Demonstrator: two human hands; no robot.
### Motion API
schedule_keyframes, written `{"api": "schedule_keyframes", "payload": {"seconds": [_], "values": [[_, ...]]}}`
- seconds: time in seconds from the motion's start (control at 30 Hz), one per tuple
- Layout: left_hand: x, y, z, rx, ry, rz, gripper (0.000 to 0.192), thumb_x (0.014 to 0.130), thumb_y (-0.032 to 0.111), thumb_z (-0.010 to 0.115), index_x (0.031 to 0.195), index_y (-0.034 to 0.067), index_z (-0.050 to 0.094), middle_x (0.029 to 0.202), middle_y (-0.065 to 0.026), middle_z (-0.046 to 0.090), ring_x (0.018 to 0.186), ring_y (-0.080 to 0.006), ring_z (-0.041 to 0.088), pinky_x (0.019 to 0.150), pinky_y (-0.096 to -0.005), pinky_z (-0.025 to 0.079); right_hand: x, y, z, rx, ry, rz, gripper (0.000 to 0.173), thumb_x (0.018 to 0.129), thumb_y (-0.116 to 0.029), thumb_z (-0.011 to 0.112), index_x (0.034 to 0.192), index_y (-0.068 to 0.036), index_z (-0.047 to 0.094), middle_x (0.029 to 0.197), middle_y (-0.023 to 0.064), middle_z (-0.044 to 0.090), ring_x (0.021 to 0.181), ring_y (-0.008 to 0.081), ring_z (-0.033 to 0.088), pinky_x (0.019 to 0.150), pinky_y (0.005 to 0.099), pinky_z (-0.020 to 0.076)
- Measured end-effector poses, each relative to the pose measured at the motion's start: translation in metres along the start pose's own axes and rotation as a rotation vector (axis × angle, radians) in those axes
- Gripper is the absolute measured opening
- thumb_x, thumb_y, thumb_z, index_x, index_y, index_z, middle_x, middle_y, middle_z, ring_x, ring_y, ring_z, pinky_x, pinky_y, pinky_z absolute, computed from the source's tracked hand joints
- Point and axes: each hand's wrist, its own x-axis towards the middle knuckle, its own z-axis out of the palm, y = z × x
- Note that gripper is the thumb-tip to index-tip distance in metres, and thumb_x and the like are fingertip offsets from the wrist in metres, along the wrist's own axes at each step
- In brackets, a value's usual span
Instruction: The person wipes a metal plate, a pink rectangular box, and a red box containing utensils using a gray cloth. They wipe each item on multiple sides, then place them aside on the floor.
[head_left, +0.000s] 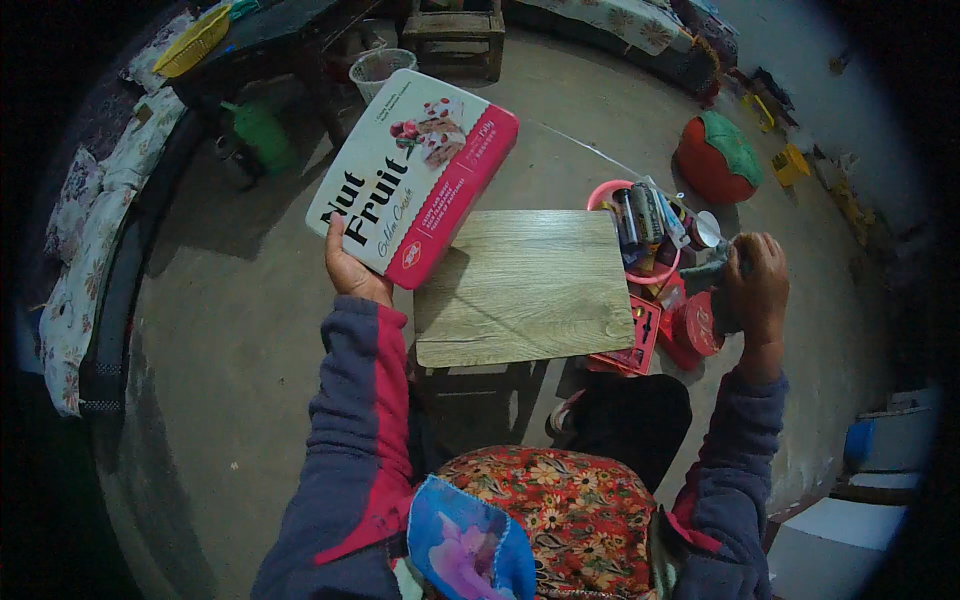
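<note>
My left hand (355, 264) grips the lower left corner of a flat white and pink box (420, 176) with printed lettering and a cake picture. The box is tilted above the far left part of a small wood-grain table (525, 289). My right hand (757, 277) is closed on a grey-green cloth (709, 274), off the table's right side. Beside that hand are a pink basket (600, 196) full of bottles and packets, a round red container (703, 324) and a red tray of small items (646, 330).
A red round stool (709, 169) with a green cloth stands at the far right. A white wastebasket (381, 69) and a wooden chair (454, 34) are at the back. A green container (261, 135) stands at the left, near a cloth-covered sofa (105, 247).
</note>
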Motion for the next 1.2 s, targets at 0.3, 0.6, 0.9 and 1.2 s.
{"api": "schedule_keyframes", "payload": {"seconds": [0.3, 0.6, 0.9, 1.2], "values": [[0.003, -0.013, -0.009, 0.02, 0.056, 0.092, 0.049, 0.095, 0.036, 0.054, 0.134, 0.005, 0.052, 0.13, -0.0112, 0.061, 0.116, -0.031, 0.059, 0.099, -0.0476, 0.048, -0.026, 0.03, 0.004, -0.028, -0.052, -0.038, 0.014, 0.079, -0.008, 0.066, 0.09, -0.006, 0.06, 0.09, 0.0123, 0.061, 0.089, 0.0349, 0.059, 0.082, 0.0442, 0.0472], [0.017, -0.025, -0.023, -0.084, 0.298, 0.259, 0.05, 0.092, 0.033, 0.058, 0.134, 0.009, 0.052, 0.127, -0.0104, 0.062, 0.117, -0.031, 0.059, 0.097, -0.0518, 0.049, -0.059, 0.09, 0.01, -0.044, -0.177, -0.003, 0.012, 0.081, -0.009, 0.066, 0.089, -0.004, 0.059, 0.088, 0.0149, 0.06, 0.087, 0.0364, 0.058, 0.079, 0.0435, 0.0476], [0.014, -0.012, -0.019, -0.043, 0.166, 0.091, 0.05, 0.09, 0.031, 0.061, 0.134, 0.008, 0.053, 0.129, -0.01, 0.061, 0.117, -0.0312, 0.059, 0.097, -0.0514, 0.049, -0.043, 0.008, -0.016, 0.635, -0.213, 0.138, 0.01, 0.088, -0.009, 0.063, 0.091, 0.001, 0.062, 0.087, 0.0076, 0.059, 0.083, 0.0171, 0.058, 0.076, 0.0298, 0.0462], [-0.018, 0.004, -0.01, 0.029, -0.029, -0.321, 0.046, 0.094, 0.022, 0.06, 0.133, 0.001, 0.05, 0.131, -0.0182, 0.059, 0.12, -0.0352, 0.058, 0.102, -0.0532, 0.047, 0.001, -0.14, -0.037, 1.248, -0.445, 0.318, 0.012, 0.092, -0.016, 0.065, 0.094, -0.004, 0.063, 0.091, 0.0002, 0.06, 0.086, 0.0085, 0.055, 0.079, 0.0245, 0.0445]]}}
